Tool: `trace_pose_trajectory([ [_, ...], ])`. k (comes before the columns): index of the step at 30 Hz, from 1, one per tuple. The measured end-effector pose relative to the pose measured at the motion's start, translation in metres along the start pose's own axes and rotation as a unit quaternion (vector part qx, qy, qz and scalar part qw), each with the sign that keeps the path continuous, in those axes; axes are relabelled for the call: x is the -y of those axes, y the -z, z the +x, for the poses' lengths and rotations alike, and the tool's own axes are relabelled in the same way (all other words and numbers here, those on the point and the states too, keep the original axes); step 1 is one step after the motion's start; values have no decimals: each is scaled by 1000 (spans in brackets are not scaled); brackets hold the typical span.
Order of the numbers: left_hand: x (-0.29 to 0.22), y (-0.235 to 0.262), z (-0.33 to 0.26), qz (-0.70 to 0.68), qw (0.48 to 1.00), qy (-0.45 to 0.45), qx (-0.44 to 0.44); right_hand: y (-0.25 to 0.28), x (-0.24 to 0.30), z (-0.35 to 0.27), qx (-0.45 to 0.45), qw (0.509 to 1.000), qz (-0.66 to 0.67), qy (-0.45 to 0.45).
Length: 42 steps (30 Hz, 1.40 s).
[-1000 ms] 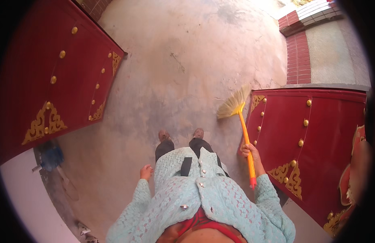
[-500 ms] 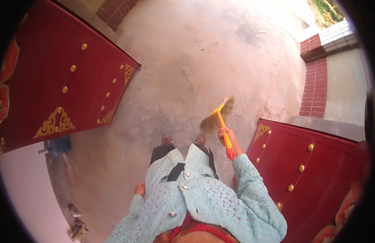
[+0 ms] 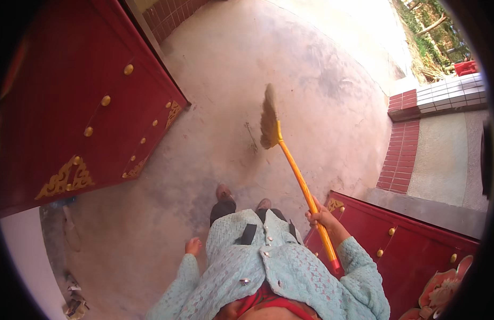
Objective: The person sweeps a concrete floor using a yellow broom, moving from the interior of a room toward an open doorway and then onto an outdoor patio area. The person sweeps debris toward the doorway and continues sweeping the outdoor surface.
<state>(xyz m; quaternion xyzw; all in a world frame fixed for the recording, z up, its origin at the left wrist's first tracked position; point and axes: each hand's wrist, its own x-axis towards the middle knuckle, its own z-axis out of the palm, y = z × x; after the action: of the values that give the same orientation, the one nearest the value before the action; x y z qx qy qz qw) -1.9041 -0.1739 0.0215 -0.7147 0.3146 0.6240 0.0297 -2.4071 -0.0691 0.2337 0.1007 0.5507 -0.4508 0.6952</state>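
Note:
My right hand [image 3: 321, 217] is closed round the yellow-orange handle of a broom [image 3: 304, 191], just above its red end cap. The broom slants away from me. Its brown bristle head [image 3: 268, 118] is turned on edge over the concrete floor, and I cannot tell whether it touches. A thin dry twig or stalk [image 3: 250, 137] lies to the left of the bristles. My left hand [image 3: 193, 246] hangs beside my light blue coat, holding nothing, its fingers loosely apart.
A red door leaf with gold studs [image 3: 105, 100] stands at the left, another red door leaf [image 3: 383, 234] at the right. Beyond the right one is a tiled wall pillar [image 3: 400, 154]. My shoes [image 3: 223, 192] are on the floor. Some crumpled litter [image 3: 75, 304] lies at lower left.
The broom has swung forward and left, so its head is now farther out and turned. My right hand has moved nearer my body and right. I have shifted slightly.

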Motion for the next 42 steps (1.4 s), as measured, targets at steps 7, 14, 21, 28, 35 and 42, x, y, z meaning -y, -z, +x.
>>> trace_pose_trajectory([
  [7, -42, -11, -18, -20, 999, 31, -34, 1, -2, 34, 81, 984, -55, -149],
  [14, -1, -55, -99, -122, 980, 96, -123, 86, 25, 178, -38, 954, -275, -110],
  [21, 6, -109, -110, 29, 997, 72, 6, 89, 133, 230, -80, 935, -344, 26],
  [28, -38, -92, -90, -76, 991, 27, -105, 58, 244, 245, -111, 914, -350, 175],
  [35, -2, -85, -73, -96, 989, 83, -76, 45, 216, 149, 20, 976, -183, 117],
  [42, -6, -95, -90, -136, 983, 108, -60, 17, 88, 135, 151, 986, 4, -66],
])
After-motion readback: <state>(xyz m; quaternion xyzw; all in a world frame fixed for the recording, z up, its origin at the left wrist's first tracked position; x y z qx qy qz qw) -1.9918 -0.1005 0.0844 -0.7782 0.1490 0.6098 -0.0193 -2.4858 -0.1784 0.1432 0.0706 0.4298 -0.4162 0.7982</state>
